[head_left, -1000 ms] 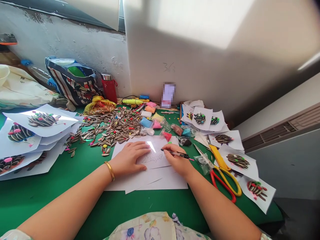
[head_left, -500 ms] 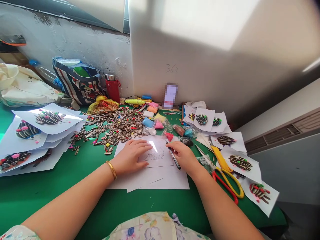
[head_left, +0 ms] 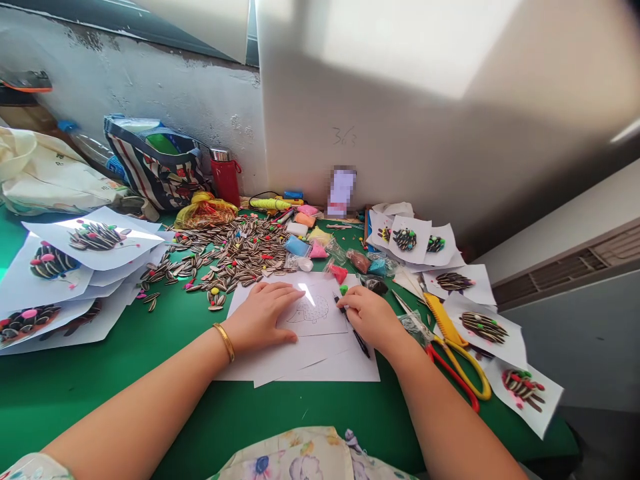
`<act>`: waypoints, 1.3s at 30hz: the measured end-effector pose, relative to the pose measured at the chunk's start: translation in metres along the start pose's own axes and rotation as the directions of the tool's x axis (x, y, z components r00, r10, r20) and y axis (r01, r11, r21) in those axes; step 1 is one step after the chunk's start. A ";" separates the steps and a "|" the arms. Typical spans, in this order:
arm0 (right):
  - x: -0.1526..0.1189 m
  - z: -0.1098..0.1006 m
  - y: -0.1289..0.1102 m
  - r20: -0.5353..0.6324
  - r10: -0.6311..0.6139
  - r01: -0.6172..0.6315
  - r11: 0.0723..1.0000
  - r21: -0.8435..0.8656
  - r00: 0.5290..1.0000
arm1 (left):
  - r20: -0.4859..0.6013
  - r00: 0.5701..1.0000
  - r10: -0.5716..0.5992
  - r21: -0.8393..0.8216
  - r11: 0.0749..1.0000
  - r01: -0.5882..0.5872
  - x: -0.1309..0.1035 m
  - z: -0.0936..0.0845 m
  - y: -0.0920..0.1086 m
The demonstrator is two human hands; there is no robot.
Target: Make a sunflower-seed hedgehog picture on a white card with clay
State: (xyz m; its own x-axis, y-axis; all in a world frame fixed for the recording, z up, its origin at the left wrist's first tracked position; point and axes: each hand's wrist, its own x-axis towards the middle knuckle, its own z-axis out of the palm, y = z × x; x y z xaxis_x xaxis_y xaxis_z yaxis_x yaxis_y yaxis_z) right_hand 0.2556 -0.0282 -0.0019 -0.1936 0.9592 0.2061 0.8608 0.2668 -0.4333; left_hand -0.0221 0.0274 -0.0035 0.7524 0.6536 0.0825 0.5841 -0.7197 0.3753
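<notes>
My left hand lies flat with its fingers spread on the left part of a small white sheet. A hedgehog-like outline is drawn on that sheet, to the right of my fingers. My right hand is closed round a black pen at the sheet's right edge, the pen slanting down to the right. Larger white paper lies under the small sheet. A small green piece shows just beyond my right fingers.
Striped seeds are heaped at the back left. Sheets with seed hedgehogs lie in a left stack and along the right. Scissors and a yellow cutter lie right of my right hand. Bagged clay and a red bottle stand behind.
My right hand has shifted slightly right with the pen, whose lower end now lies further down and right. The green piece has come into view. My left hand stays in place.
</notes>
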 end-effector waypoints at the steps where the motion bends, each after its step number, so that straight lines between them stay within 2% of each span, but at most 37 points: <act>1: 0.001 -0.001 0.001 -0.062 0.025 -0.024 1.000 0.012 0.998 | 0.000 1.000 0.001 0.001 1.000 -0.001 0.000 0.000 0.000; 5: 0.004 -0.006 0.008 -0.271 0.092 -0.087 0.996 0.028 0.958 | 0.000 1.000 0.008 0.000 1.000 -0.008 0.000 0.001 -0.001; 11: 0.010 0.008 0.005 -0.316 0.014 -0.014 1.000 0.002 0.949 | -0.019 1.000 0.012 -0.036 0.999 -0.012 0.000 0.002 -0.002; 14: 0.013 0.019 -0.008 -0.283 -0.053 0.044 0.998 -0.037 0.958 | -0.034 0.999 0.016 -0.064 0.998 -0.018 -0.001 0.003 -0.003; 18: 0.025 0.028 -0.034 -0.127 -0.126 0.106 0.982 -0.154 0.984 | -0.060 0.998 0.034 -0.086 0.996 -0.039 -0.002 0.005 -0.006; 23: 0.070 0.027 -0.053 -0.056 -0.086 0.061 0.934 -0.353 0.995 | -0.076 0.996 0.053 -0.091 0.994 -0.060 -0.003 0.006 -0.007; 26: 0.096 0.032 -0.052 -0.009 -0.011 0.006 0.899 -0.438 1.000 | -0.072 0.996 0.052 -0.084 0.995 -0.058 -0.004 0.004 -0.006; 29: 0.106 0.038 -0.048 -0.006 -0.001 -0.002 0.884 -0.468 1.000 | -0.075 0.996 0.056 -0.080 0.995 -0.062 -0.005 0.004 -0.005; 33: 0.095 0.032 -0.046 -0.128 -0.045 -0.010 0.916 -0.401 0.991 | -0.113 0.991 0.065 -0.072 0.995 -0.074 -0.005 0.002 -0.004; 36: 0.073 0.019 -0.052 -0.202 -0.021 -0.032 0.966 -0.258 0.979 | -0.237 0.972 0.010 -0.085 0.996 -0.031 -0.004 0.000 -0.003; 39: 0.048 0.013 -0.060 -0.171 -0.007 -0.011 0.994 -0.105 0.985 | -0.369 0.923 -0.108 -0.212 0.977 0.029 -0.002 -0.002 -0.002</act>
State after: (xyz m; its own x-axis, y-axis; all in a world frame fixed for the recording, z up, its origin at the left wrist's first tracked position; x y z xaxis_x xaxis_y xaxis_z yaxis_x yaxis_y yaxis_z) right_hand 0.1882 0.0027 0.0225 -0.1166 0.9270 0.3564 0.9077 0.2451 -0.3407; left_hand -0.0255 0.0278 -0.0031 0.5195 0.7673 0.3760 0.5279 -0.6342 0.5649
